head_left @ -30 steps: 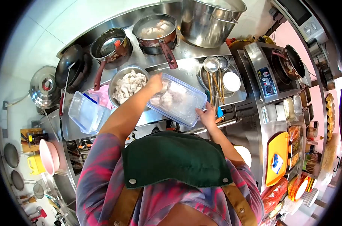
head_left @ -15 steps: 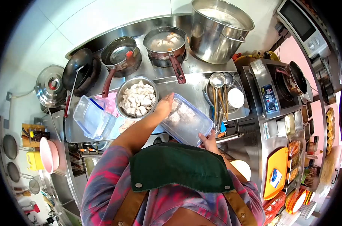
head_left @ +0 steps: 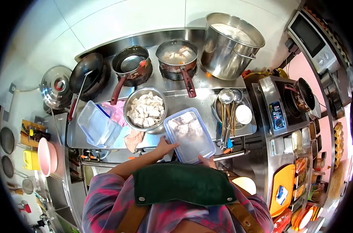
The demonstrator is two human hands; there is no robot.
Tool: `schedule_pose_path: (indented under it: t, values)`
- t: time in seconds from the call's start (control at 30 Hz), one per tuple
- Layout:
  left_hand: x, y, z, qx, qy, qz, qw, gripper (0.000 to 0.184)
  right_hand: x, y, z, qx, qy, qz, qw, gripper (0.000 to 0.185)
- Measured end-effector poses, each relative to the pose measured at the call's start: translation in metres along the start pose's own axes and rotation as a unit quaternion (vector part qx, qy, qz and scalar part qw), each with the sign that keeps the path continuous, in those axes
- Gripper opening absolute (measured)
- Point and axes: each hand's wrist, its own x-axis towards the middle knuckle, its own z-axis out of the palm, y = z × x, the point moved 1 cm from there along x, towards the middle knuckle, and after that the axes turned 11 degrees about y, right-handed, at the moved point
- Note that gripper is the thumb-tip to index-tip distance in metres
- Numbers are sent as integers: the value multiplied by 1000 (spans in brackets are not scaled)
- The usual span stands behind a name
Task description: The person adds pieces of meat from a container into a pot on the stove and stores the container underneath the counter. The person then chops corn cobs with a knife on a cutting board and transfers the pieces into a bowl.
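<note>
A clear plastic food container with a blue-edged lid holds pale, whitish pieces seen through its top. It reaches over the counter's front edge. My left hand grips its left edge, thumb on the rim; the other fingers are partly hidden. My right hand pinches the lower right corner, thumb on top. Left of the container, a steel bowl is full of pale diced meat. A piece of raw-looking pinkish meat lies below the bowl. Nested clear tubs stand farther left.
Pots with long handles and a tall stockpot line the back. Ladles lie in a steel basin at right. An induction cooker stands beyond, with an orange tray nearer.
My left hand has slid from the container's far corner down to its near left side. The container has come slightly closer to my body; my right hand stays at its near corner.
</note>
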Motion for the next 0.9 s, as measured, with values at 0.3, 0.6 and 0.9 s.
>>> schedule_pose_path:
  t: [0.3,0.6,0.9]
  values:
    - [40,-28,8,-40,21,218,975,54,62,-7,-27,-305,79,-359,879,63]
    - [37,6,5,148,109,315,931,60,60,16,21,-145,57,-155,976,72]
    - [70,0,3,244,89,367,893,40,19,18,56,-461,284,-365,757,39]
